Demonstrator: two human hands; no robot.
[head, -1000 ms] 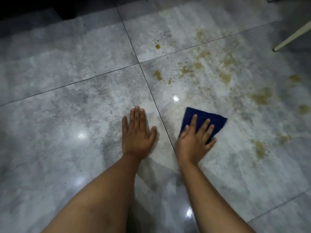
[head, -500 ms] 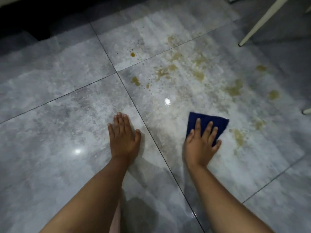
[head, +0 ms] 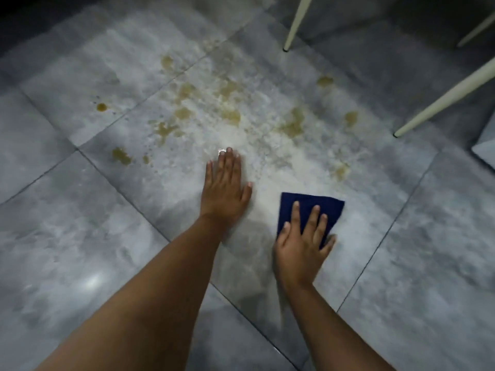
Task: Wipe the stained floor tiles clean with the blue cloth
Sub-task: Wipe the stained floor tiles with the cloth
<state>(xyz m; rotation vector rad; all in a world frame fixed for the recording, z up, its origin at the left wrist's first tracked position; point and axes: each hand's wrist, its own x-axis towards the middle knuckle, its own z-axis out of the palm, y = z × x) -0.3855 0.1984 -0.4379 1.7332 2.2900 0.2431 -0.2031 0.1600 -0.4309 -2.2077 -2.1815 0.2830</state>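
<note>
A folded blue cloth (head: 328, 208) lies flat on the grey marbled floor tile (head: 187, 180). My right hand (head: 302, 242) presses down on its near half, fingers spread. My left hand (head: 225, 187) rests flat on the same tile to the left of the cloth, fingers together, holding nothing. Several yellow-brown stains (head: 230, 115) spread over the tile beyond both hands, with one small dark spot (head: 101, 107) on the neighbouring tile at the far left. One stain (head: 341, 170) sits just beyond the cloth.
Two cream furniture legs stand on the floor at the right: one (head: 294, 25) at the top, one (head: 442, 101) slanting in from the right edge. A third thin leg (head: 476, 29) shows at the top right. A pale object's corner (head: 484, 151) pokes in at the right edge.
My left hand has shifted across the grout line onto the stained tile. The view has swung right and forward, and the right hand still presses the cloth.
</note>
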